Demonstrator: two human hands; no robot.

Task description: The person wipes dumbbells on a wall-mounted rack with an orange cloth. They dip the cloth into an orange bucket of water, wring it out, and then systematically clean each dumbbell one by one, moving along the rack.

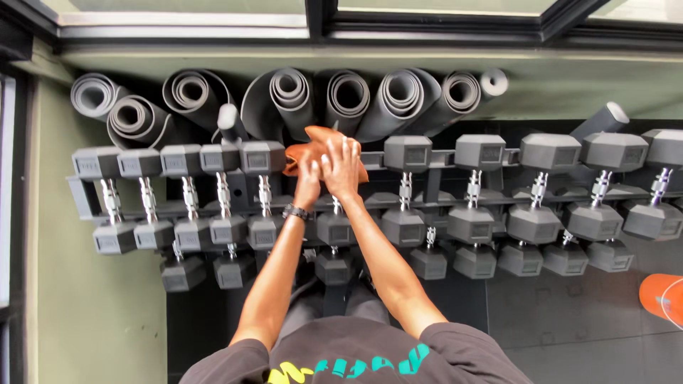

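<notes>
Rolled grey mats [348, 96] behind the rack; orange object [662, 299] on floor.

A dark rack [434, 201] carries rows of grey hex dumbbells [472, 190].
</notes>
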